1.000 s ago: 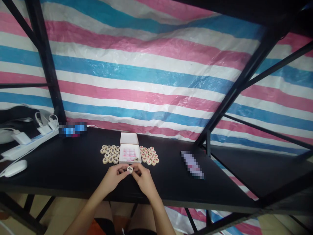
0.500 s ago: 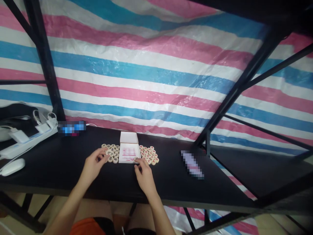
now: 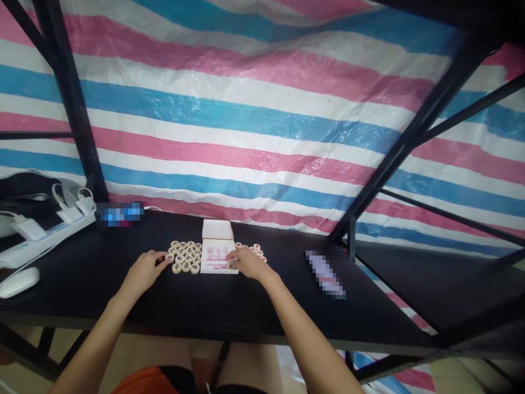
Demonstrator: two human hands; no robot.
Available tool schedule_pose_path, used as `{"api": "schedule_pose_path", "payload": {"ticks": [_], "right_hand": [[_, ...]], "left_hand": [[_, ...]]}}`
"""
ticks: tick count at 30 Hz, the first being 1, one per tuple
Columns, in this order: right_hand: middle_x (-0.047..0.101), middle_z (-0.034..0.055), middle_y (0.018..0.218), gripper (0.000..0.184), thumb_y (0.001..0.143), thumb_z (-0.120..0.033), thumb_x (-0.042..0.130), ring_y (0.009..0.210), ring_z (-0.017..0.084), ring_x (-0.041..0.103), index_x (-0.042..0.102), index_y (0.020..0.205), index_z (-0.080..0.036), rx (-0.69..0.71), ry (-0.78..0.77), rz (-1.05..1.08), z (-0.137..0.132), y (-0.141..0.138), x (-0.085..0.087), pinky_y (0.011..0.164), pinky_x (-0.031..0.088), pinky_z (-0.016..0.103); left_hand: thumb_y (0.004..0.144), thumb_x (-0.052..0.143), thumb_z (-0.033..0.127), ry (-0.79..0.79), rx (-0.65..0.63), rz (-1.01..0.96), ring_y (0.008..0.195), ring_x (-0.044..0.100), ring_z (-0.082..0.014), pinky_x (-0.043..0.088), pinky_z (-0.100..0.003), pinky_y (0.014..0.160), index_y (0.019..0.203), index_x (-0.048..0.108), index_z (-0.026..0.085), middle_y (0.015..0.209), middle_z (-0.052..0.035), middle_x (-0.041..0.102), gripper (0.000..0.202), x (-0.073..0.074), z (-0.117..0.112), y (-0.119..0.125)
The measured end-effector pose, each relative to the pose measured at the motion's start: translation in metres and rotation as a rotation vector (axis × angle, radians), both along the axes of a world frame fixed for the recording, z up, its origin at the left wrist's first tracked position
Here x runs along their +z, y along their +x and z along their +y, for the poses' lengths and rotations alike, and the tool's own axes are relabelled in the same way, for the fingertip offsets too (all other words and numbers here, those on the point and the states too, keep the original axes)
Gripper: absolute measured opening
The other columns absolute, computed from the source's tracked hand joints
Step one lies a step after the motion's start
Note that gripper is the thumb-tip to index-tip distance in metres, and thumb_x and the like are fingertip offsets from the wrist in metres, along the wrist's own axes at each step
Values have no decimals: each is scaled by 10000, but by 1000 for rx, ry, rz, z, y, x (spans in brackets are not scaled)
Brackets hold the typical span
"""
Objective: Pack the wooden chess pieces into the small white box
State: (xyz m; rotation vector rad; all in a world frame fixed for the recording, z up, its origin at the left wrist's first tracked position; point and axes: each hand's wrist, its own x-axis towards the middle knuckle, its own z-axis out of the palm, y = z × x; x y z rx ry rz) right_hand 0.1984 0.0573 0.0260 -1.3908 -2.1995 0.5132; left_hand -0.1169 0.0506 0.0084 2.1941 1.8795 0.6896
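A small white box (image 3: 217,256) with a red grid drawn on it lies on the black table (image 3: 254,306), its lid (image 3: 217,229) just behind it. Round wooden chess pieces with black marks (image 3: 186,256) are grouped to its left; those with red marks (image 3: 256,250) lie to its right. My left hand (image 3: 143,269) rests on the table, its fingertips pinching a piece at the left group's edge. My right hand (image 3: 249,264) covers part of the right group, with fingertips on a piece at the box's lower right corner.
A white power strip (image 3: 39,238) with plugged-in chargers and a white mouse (image 3: 18,281) sit at the far left. A blurred flat object (image 3: 326,273) lies to the right. Black frame posts (image 3: 71,104) rise at the left and right. A striped tarp (image 3: 262,126) hangs behind.
A second ago both hands held one piece together near the front edge. They separated: the left went to the left group, the right reached forward to the box's right corner.
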Motion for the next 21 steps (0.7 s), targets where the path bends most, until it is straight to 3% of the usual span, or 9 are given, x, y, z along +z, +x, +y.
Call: {"api": "schedule_pose_path", "payload": {"ticks": [3,6,8,13,15,21], "right_hand": [[702,-11,695,205,649,-95,670,647,169,631,744,733,-267,56,-66,-31,8,4,1,643,449,254],[696,-21,673,195,653,-109,669,635,160,621,743,724,-275,65,-85,-42,10,5,1,621,432,245],[699,-14,685,196,683,-121,642,655,162,621,745,758,-270,69,-87,-41,8,5,1,632,429,247],[688,-28,645,139,710,-184,635,607,139,599,743,724,-270,122,-109,-42,7,7,4,605,423,230],[670,-37,597,123,652,-171,678,530,124,572,740,687,-271,124,-129,-53,9,6,6,543,405,218],[619,-36,541,172,551,-98,726,435,101,498,726,622,-254,89,-148,-51,14,2,16,482,369,221]], "left_hand": [[813,462,471,38,30,-105,824,627,-243,475,-307,740,1105,642,174,896,-78,670,454,0,-1,2],[820,446,453,149,84,-334,735,617,-196,487,-294,715,1199,549,151,899,-58,663,495,2,-12,14],[829,440,416,191,21,-432,709,603,-182,483,-274,671,1145,578,160,872,-48,660,430,5,-25,31],[810,511,329,-88,-380,-507,656,584,-160,449,-239,618,1046,663,187,809,-32,675,315,6,-61,88],[813,518,330,-221,-454,-548,631,567,-152,434,-233,597,1023,681,184,758,-23,673,303,5,-69,105],[784,551,345,-263,-410,-668,679,568,-171,437,-250,627,919,710,172,744,-34,667,271,2,-73,113]]}}
